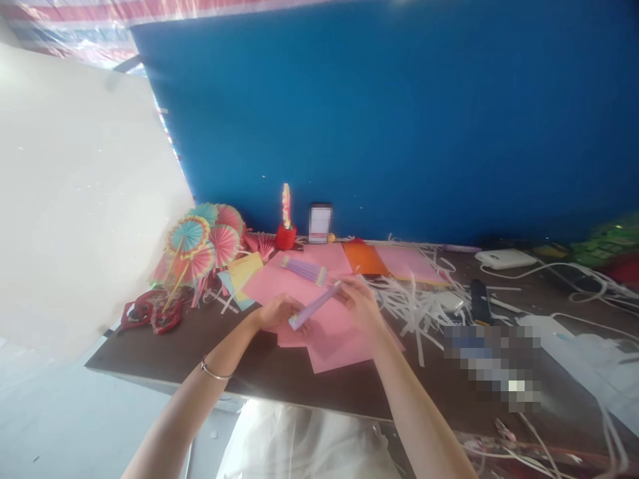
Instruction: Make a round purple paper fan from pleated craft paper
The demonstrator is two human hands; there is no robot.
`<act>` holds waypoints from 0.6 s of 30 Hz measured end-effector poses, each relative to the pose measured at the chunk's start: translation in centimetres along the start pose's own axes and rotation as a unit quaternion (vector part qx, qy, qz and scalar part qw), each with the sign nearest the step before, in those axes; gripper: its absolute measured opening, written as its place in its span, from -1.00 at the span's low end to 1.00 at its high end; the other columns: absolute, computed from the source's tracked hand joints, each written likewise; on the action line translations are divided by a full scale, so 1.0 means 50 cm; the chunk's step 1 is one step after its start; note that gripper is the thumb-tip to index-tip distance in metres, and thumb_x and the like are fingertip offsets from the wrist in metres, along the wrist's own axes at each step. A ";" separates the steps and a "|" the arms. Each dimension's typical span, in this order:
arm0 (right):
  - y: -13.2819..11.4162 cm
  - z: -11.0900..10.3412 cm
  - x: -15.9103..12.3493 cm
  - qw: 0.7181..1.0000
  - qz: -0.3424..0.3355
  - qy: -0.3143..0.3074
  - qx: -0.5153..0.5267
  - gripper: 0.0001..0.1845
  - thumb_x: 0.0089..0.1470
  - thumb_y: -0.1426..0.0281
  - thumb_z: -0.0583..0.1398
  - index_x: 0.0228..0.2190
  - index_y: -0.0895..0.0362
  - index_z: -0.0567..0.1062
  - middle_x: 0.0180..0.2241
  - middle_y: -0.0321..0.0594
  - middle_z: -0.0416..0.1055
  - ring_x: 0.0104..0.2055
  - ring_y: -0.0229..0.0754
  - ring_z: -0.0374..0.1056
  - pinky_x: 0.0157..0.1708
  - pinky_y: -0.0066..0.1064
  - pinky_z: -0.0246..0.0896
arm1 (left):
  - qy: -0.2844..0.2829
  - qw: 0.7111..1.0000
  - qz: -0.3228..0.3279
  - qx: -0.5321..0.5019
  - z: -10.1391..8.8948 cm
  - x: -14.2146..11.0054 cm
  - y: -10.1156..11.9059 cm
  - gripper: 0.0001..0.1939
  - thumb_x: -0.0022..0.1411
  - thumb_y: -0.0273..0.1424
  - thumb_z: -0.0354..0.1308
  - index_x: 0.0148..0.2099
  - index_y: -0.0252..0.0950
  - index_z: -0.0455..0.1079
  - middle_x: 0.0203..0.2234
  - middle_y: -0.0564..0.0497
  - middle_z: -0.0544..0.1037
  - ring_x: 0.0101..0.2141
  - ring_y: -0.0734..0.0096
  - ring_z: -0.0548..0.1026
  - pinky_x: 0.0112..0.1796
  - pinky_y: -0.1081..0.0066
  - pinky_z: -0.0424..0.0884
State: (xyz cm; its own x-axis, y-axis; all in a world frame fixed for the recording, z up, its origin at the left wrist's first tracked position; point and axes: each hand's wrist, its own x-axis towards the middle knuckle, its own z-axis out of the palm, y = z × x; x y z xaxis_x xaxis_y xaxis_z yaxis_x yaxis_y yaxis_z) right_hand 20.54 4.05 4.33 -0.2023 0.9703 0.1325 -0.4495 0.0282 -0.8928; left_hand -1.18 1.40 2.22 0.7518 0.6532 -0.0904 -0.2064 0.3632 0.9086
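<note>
My left hand (280,313) and my right hand (357,299) hold a narrow folded strip of purple paper (315,307) between them, one at each end. It slants up to the right above the pink paper sheets (327,346). The fingers of both hands are closed on its ends. Just behind it lies a pleated purple paper piece (303,269) with yellow and blue ends. Yellow paper (248,271) sits to the left of the pink sheets, and an orange sheet (366,257) lies behind on the right.
Round paper fans (188,236) stand at the left, near red-handled scissors (150,311). A phone (320,223) leans on the blue wall beside a red holder (286,237). White paper strips (414,306), a white power bank (504,259) and cables lie on the right.
</note>
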 end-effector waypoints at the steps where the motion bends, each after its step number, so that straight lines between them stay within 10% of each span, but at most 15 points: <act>1: 0.000 0.004 -0.002 1.000 0.000 -0.005 -0.002 -0.81 -0.15 0.33 0.31 -0.39 0.08 0.51 -0.32 -0.21 0.50 -0.22 -0.10 0.42 -0.13 -0.17 0.32 | 0.012 1.000 -0.012 -0.008 0.004 0.003 0.001 -0.47 0.13 -0.07 -0.07 -0.33 -0.48 0.44 -0.41 -0.30 0.54 -0.37 0.13 0.50 -0.25 0.21 0.34; 18: 0.041 0.026 0.000 0.989 0.002 -0.034 -0.145 -0.64 -0.08 0.17 0.24 -0.23 0.07 0.46 -0.18 -0.15 0.45 -0.13 -0.02 0.36 -0.09 -0.12 0.22 | 0.162 0.982 -0.002 -0.094 0.031 0.026 -0.004 -0.69 0.13 -0.20 0.07 -0.31 -0.40 0.35 -0.61 0.01 0.37 -0.58 0.47 0.37 -0.48 0.43 0.31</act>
State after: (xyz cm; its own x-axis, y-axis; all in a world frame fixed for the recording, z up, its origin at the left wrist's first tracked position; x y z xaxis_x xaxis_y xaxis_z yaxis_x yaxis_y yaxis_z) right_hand 18.48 3.81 3.06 -0.2669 0.9522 0.1486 -0.1818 0.1016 -0.9781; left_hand 0.80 1.15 2.54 0.5205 0.8174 -0.2469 -0.3391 0.4632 0.8188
